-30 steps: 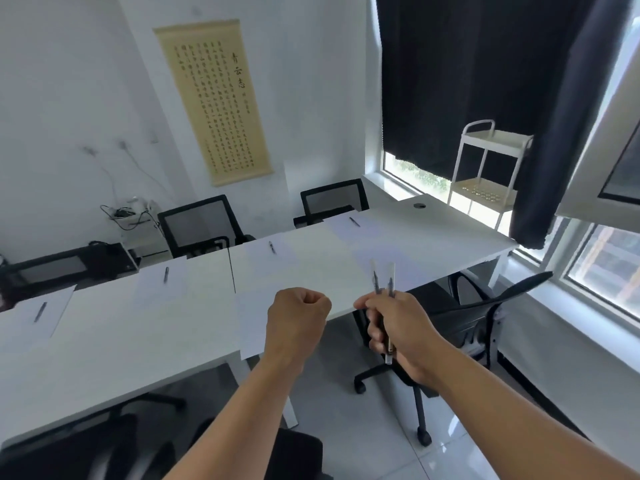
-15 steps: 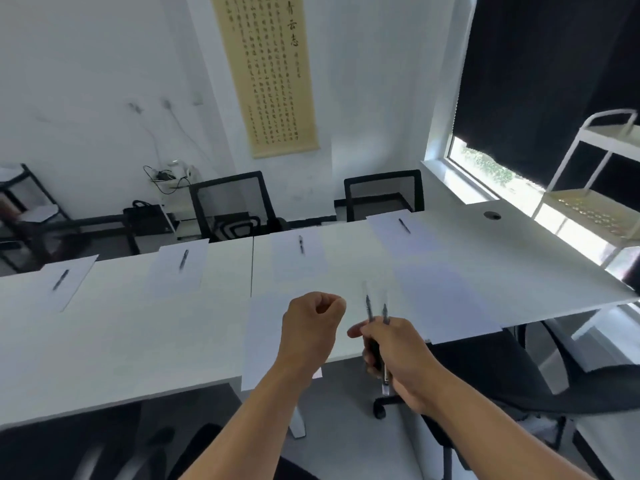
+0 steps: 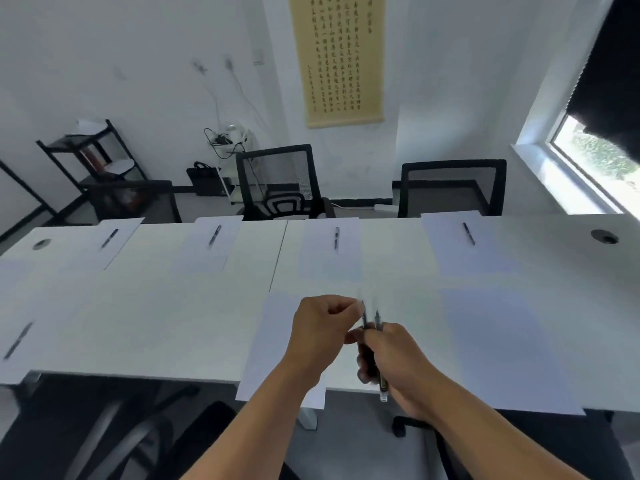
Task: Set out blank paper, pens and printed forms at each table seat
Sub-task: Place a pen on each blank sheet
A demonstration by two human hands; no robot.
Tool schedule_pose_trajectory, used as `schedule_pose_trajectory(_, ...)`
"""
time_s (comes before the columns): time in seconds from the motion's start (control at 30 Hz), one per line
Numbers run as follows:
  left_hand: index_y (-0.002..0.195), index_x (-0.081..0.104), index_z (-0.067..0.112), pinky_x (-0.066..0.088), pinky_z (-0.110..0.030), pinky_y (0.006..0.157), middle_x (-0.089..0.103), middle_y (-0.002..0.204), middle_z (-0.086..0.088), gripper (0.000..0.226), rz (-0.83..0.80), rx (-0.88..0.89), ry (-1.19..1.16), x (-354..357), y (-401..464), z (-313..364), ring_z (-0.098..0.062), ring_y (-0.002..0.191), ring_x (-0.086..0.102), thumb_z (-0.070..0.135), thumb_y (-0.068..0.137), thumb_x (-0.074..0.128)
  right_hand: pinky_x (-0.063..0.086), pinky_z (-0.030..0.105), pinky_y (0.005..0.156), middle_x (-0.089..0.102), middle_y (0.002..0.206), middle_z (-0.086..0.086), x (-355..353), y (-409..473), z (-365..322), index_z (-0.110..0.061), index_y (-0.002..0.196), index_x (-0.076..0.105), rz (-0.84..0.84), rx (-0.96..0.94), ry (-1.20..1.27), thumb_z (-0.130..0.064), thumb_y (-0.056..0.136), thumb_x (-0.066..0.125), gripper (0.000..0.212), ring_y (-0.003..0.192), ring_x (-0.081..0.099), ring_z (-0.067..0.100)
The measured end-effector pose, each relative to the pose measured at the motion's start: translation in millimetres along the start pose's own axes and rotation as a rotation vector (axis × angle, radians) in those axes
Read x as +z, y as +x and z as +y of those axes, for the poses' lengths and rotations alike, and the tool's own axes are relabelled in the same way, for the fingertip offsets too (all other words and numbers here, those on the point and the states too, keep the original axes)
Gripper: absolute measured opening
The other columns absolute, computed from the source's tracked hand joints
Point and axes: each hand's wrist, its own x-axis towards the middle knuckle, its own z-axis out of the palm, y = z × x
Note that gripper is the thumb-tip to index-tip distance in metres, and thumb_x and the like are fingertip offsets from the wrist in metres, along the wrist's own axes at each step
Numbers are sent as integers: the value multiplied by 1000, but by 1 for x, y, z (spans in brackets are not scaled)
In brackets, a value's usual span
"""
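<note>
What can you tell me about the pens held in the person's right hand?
The pens are two slim stick pens with dark barrels, seemingly plastic; one shows a clear lower end below the fist. They stand nearly upright, side by side, tips pointing up and away. The right hand is closed around their middles. The left hand, curled into a fist, sits just beside their upper ends, over a blank sheet at the table's near edge.

1. Your right hand [image 3: 391, 358] grips two pens [image 3: 372, 323], tips up; your left hand [image 3: 322, 327] is fisted, touching that grip on its left.
2. Directly under the grip: near sheet [image 3: 273, 344], bare of pens.
3. Right of grip: another bare sheet [image 3: 502, 344], nothing standing on it.
4. Beyond grip: far pens [image 3: 336, 237] lie flat on paper; open tabletop [image 3: 156, 306] to the left.
</note>
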Motion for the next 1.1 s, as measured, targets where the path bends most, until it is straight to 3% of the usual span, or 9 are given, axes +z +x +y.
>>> schedule_pose_trajectory(0.13,92,77,-4,52,-28,74,65,83,-10,32,45,-85,-22,3,21,-16,-15,81,58,27,98,77,46,38,63,53,65,5,-6,25,5,0,106,73,-85,47,-50,-8,104,52,23,59,51,20)
schedule_pose_trajectory(0.23,86,81,0,55,-26,67,74,86,-22,25,79,-142,-9,4,33,-26,-15,75,59,21,98,77,55,42,67,55,72,9,-6,39,9,1,108,71,-157,72,-38,-9,105,54,20,63,58,21)
schedule_pose_trajectory(0.37,80,84,7,58,-34,74,80,88,-14,21,124,-210,36,-4,55,-46,-13,72,63,20,96,78,65,48,85,60,87,16,2,68,20,2,113,70,-210,147,31,-14,109,57,21,75,69,23)
schedule_pose_trajectory(0.5,81,80,1,55,-32,73,78,88,-17,27,189,-260,99,-25,81,-73,-15,70,63,23,96,77,66,48,93,67,93,12,8,88,31,-4,113,72,-198,179,-13,-21,111,53,26,85,73,22)
schedule_pose_trajectory(0.67,71,67,-3,45,-32,64,65,67,-16,34,205,-361,185,-47,122,-115,-17,64,57,23,91,75,64,51,95,66,94,11,4,121,44,-5,115,72,-108,229,-48,-21,107,58,23,88,74,23)
schedule_pose_trajectory(0.83,59,64,4,46,-32,67,74,70,-13,34,176,-467,281,-46,157,-155,-35,72,75,20,88,73,64,50,96,67,92,10,-2,145,56,-6,115,72,-53,278,-56,-19,108,56,22,88,74,22)
schedule_pose_trajectory(0.9,50,60,12,44,-30,62,68,60,-9,40,162,-496,326,-42,165,-166,-31,59,67,19,87,72,64,50,96,66,92,10,-5,153,59,-6,114,73,-36,294,-53,-18,107,56,21,88,74,23)
schedule_pose_trajectory(1.03,58,66,7,40,-24,54,72,66,-14,35,123,-520,411,-35,176,-184,-17,50,53,20,90,73,66,47,93,67,94,11,-9,164,66,-6,114,73,-10,323,-36,-18,108,57,22,87,76,22)
schedule_pose_trajectory(1.1,56,61,15,37,-22,52,60,55,-8,38,106,-522,467,-32,179,-189,-15,46,47,21,92,72,65,48,94,67,93,11,-11,165,69,-6,114,73,-3,336,-28,-19,109,56,22,86,76,22)
